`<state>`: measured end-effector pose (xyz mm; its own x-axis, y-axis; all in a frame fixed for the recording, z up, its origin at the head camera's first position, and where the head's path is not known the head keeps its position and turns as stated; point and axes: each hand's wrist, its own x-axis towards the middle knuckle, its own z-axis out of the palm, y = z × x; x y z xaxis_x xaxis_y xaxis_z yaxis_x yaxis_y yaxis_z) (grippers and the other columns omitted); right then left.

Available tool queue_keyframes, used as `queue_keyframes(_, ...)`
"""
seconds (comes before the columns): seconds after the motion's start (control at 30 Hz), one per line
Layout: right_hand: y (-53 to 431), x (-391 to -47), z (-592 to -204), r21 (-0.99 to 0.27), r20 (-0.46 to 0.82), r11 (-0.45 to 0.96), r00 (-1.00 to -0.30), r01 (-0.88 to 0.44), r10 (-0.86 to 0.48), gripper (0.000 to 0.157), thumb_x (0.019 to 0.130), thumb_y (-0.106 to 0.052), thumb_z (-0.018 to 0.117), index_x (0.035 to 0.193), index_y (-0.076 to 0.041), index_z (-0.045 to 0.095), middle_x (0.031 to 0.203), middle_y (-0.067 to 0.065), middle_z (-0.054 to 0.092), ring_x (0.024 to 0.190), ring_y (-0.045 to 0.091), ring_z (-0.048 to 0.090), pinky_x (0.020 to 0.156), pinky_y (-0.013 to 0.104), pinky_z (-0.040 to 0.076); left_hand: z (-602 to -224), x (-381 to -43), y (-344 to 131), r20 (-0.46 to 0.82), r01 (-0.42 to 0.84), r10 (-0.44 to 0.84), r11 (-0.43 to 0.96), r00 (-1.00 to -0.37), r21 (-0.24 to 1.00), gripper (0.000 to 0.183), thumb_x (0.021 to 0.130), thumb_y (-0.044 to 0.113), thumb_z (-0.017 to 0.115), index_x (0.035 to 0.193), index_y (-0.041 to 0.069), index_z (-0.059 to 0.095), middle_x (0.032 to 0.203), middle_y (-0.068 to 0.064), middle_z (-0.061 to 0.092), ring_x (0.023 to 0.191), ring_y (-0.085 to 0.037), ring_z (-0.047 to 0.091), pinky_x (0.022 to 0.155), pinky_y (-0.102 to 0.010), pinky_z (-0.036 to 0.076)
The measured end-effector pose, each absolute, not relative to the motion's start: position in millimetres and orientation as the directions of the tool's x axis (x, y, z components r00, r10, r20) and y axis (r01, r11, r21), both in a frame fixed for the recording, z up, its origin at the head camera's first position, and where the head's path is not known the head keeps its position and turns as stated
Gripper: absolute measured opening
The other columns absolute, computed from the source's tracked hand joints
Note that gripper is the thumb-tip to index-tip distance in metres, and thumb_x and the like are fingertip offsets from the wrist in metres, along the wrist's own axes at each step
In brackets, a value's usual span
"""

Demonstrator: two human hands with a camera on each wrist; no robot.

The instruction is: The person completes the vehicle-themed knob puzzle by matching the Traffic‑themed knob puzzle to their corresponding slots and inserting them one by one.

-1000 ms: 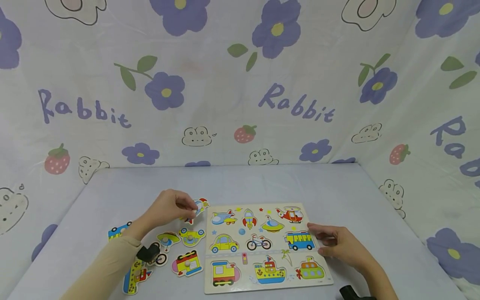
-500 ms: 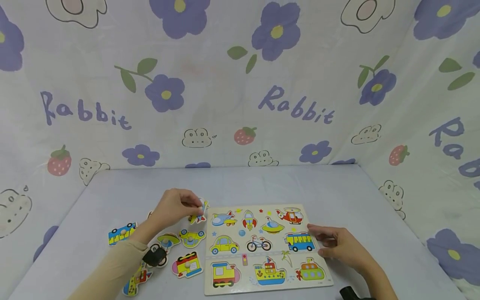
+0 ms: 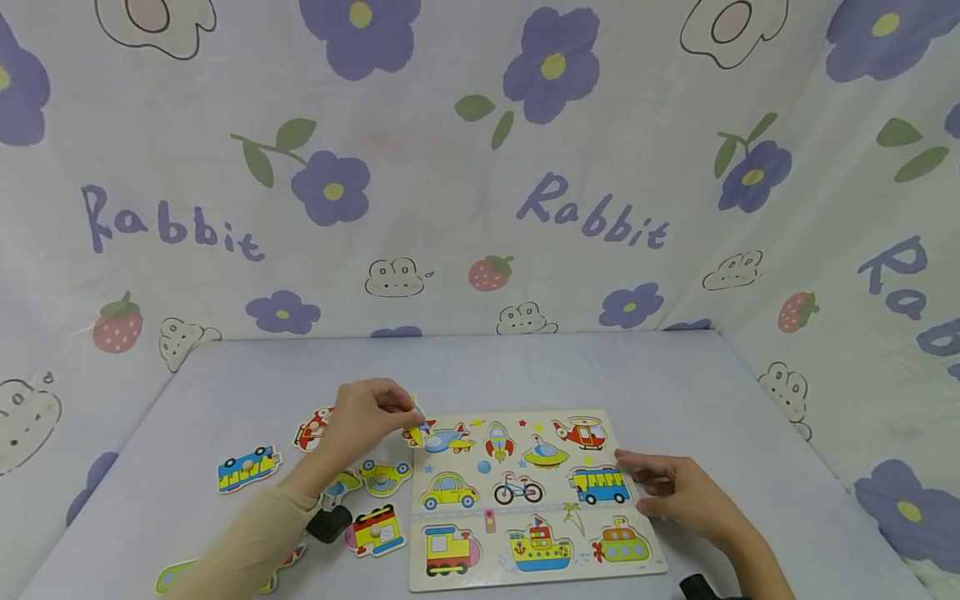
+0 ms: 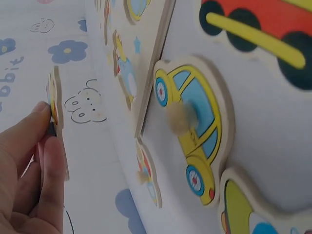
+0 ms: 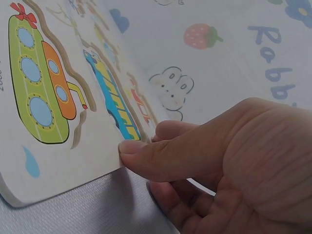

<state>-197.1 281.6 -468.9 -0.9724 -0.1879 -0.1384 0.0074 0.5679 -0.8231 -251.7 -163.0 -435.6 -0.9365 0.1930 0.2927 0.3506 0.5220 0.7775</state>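
My left hand (image 3: 371, 417) pinches an airplane puzzle piece (image 3: 416, 427) between thumb and fingers at the upper left corner of the wooden puzzle board (image 3: 536, 521). In the left wrist view the airplane piece (image 4: 56, 105) is seen edge-on, raised off the table. The board shows printed vehicles in cut-out shapes, the airplane picture (image 3: 447, 439) among them. My right hand (image 3: 686, 492) holds the board's right edge, beside the bus picture (image 3: 600, 483). In the right wrist view its thumb (image 5: 141, 153) lies on the board's edge, with other fingers curled below.
Left of the board lie knobbed pieces: a yellow car (image 3: 385, 479), a train (image 3: 377, 531), a flying saucer (image 3: 341, 485), a bus (image 3: 249, 469), a helicopter (image 3: 311, 431) and a green piece (image 3: 176, 575). My left sleeve (image 3: 251, 533) hides others. A patterned cloth (image 3: 450, 167) hangs behind.
My left hand has moved right with the airplane piece, which has turned more edge-on and reached the board's corner. The helicopter and bus pieces show more fully. The right hand stays at the board's edge.
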Motion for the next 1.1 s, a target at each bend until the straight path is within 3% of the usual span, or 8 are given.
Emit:
queue_keyframes(0.5,279.1,-196.0,-466.6,-0.816,-0.138,0.579,-0.975,0.013,-0.173,0.061,0.072,0.004,0.081,0.13,-0.009,0.066,0.131,0.004,0.062,0.107,0.022,0.058,0.089,0.036,0.049,-447.3,-245.3,-135.9,0.309,0.306,0.089,0.543,-0.947,0.782,0.02,0.075,0.019,0.088,0.078,0.015,0.068,0.075,0.008,0.066,0.068,-0.01,0.062,0.065,-0.03,0.052)
queue_keyframes(1.1,269.0,-196.4,-458.6,-0.765,-0.166,0.643,-0.977,0.041,-0.135,0.064,0.07,0.01,0.08,0.13,-0.004,0.064,0.127,0.014,0.062,0.099,0.023,0.059,0.084,0.042,0.053,-454.0,-243.9,-124.6,0.277,0.309,0.145,0.561,-0.95,0.768,0.021,0.074,0.02,0.088,0.073,0.015,0.068,0.067,0.01,0.064,0.061,-0.008,0.061,0.059,-0.029,0.051)
